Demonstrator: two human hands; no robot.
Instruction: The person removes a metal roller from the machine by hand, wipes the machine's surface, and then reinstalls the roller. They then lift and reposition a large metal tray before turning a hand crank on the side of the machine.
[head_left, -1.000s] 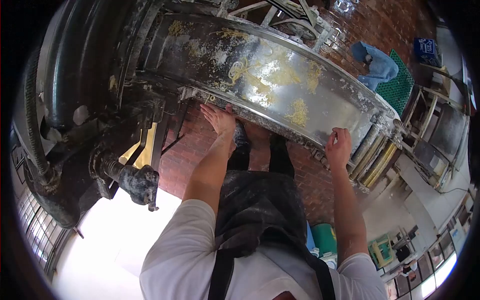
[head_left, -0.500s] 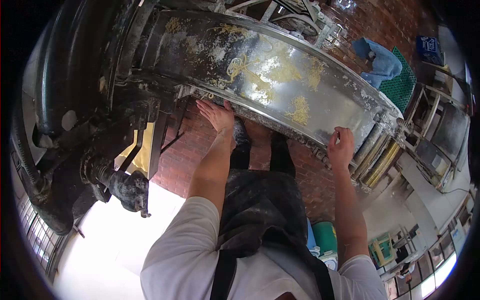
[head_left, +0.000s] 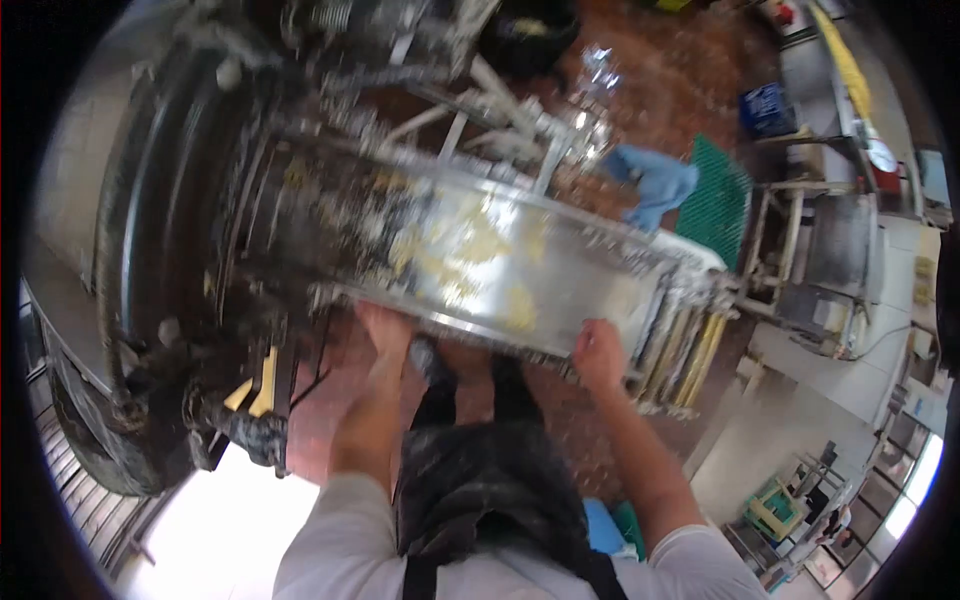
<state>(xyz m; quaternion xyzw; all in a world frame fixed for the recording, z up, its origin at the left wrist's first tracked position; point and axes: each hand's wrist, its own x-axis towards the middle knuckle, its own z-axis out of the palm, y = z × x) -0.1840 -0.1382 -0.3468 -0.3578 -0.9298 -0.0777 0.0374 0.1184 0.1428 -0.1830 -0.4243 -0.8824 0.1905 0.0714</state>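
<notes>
A long metal trough [head_left: 575, 285], part of a machine, lies across in front of me, smeared with yellow dough scraps and white flour. My left hand [head_left: 385, 325] is at the trough's near edge, on its left part. Motion blurs its fingers, so I cannot see whether they grip the edge. Over the near edge, towards the right end, is my right hand [head_left: 598, 345], curled like a fist. Whatever it may hold is hidden. Close to its right are gold-coloured ridged rollers [head_left: 685, 365] at the trough's end.
Large dark machine drums [head_left: 150, 230] stand at the left. Beyond the trough are a metal frame [head_left: 500, 115], a blue cloth [head_left: 655, 185] and a green mesh mat [head_left: 715, 195]. A blue tub [head_left: 602, 525] is on the floor near my right arm. Shelving [head_left: 835, 245] stands at the right.
The view has swung, so the trough and both hands appear further left and lower. My left hand, spread open before, is now blurred against the edge. My right hand's fingers look more tightly curled.
</notes>
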